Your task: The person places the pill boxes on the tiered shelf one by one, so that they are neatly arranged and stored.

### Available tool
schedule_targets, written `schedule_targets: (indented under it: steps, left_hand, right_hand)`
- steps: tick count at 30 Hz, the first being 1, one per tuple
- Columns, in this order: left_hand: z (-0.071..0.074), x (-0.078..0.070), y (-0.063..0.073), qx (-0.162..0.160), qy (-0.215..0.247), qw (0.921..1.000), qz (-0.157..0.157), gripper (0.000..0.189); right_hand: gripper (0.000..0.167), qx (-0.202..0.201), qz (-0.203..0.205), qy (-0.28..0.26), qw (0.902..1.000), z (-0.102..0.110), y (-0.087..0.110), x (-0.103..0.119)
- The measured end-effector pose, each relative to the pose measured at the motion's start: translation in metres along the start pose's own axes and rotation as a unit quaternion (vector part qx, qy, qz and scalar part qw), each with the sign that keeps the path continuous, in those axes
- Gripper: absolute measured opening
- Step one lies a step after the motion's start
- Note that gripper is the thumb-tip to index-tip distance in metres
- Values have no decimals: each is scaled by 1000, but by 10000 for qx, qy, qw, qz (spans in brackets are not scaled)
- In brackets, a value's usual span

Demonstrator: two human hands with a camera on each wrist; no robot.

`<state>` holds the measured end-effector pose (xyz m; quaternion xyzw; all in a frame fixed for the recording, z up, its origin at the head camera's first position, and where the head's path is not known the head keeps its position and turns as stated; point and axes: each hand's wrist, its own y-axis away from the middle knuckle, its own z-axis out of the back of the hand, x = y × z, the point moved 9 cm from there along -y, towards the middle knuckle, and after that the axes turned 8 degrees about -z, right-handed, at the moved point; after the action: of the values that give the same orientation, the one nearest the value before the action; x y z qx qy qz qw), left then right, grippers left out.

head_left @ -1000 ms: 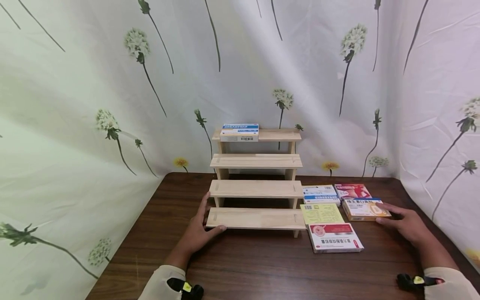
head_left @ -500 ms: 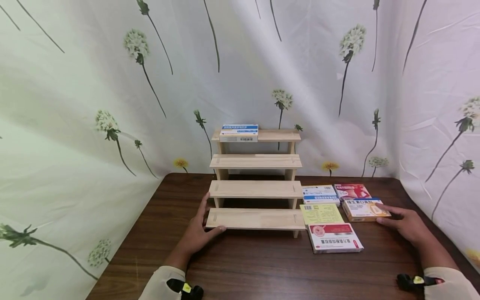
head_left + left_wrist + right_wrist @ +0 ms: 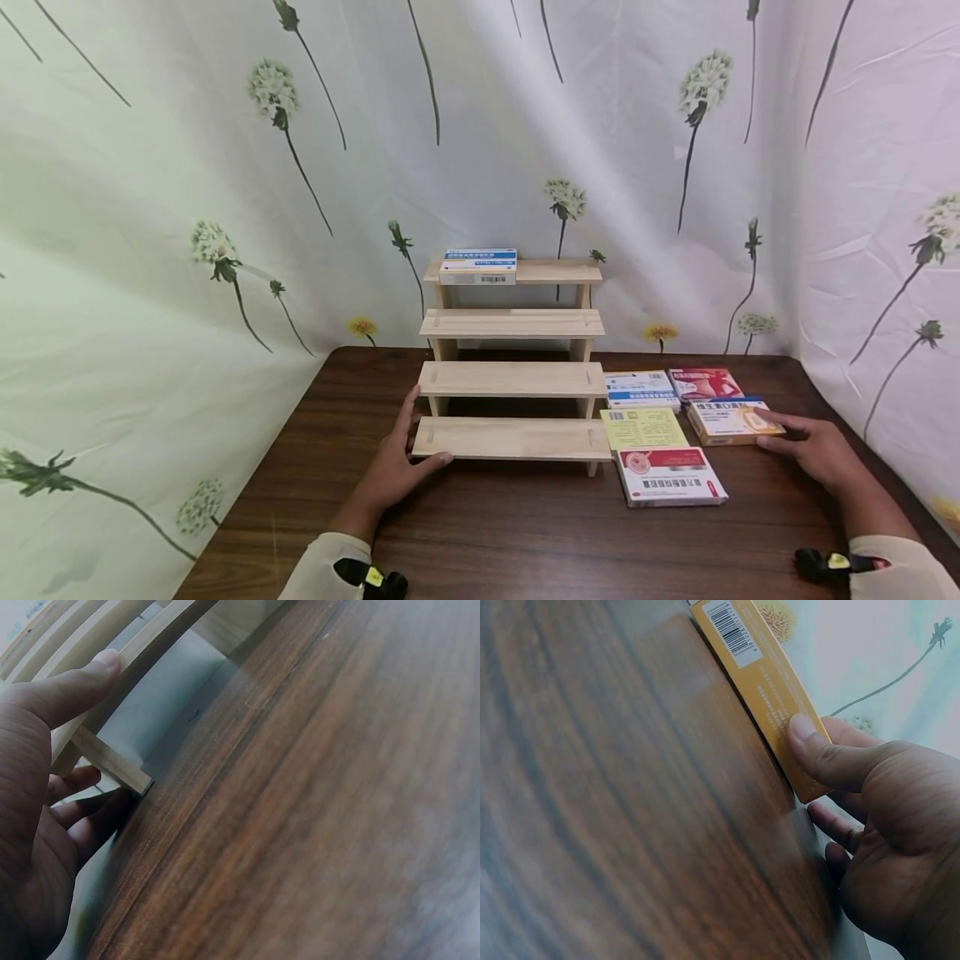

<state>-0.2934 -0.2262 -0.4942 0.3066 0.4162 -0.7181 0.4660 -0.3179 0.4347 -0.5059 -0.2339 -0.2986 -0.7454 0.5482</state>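
Note:
A stepped wooden display stand [image 3: 510, 437] rises in tiers on the dark brown table [image 3: 517, 542]. My left hand [image 3: 393, 467] grips its lowest tier at the left end, thumb along the front edge and fingers round the side. In the left wrist view the thumb [image 3: 82, 686] presses the board while the other fingers bend beneath. To the right of the stand, my right hand [image 3: 817, 454] pinches the right end of a white-and-orange medicine box [image 3: 723, 421]. Seen from the right wrist, the thumb lies on the orange side [image 3: 761, 690] below a barcode.
A blue-and-white medicine box [image 3: 480, 267] lies on the top tier, towards its left. Right of the stand lie another blue-and-white box [image 3: 641, 389], a red box [image 3: 705, 382], a yellow one [image 3: 643, 428] and a red-and-white one [image 3: 670, 479]. Flower-patterned cloth [image 3: 637, 167] hangs behind.
The white-and-orange medicine box and my right hand have shifted very slightly to the right. My left hand and the stand stay where they were.

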Motion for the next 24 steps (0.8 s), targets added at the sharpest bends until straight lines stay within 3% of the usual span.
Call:
schedule_targets:
  steps: [24]
  left_hand:
    - [-1, 1, -1, 48, -63, 10000, 32, 117]
  right_hand:
    - [77, -78, -30, -240, 9997, 6, 3, -2]
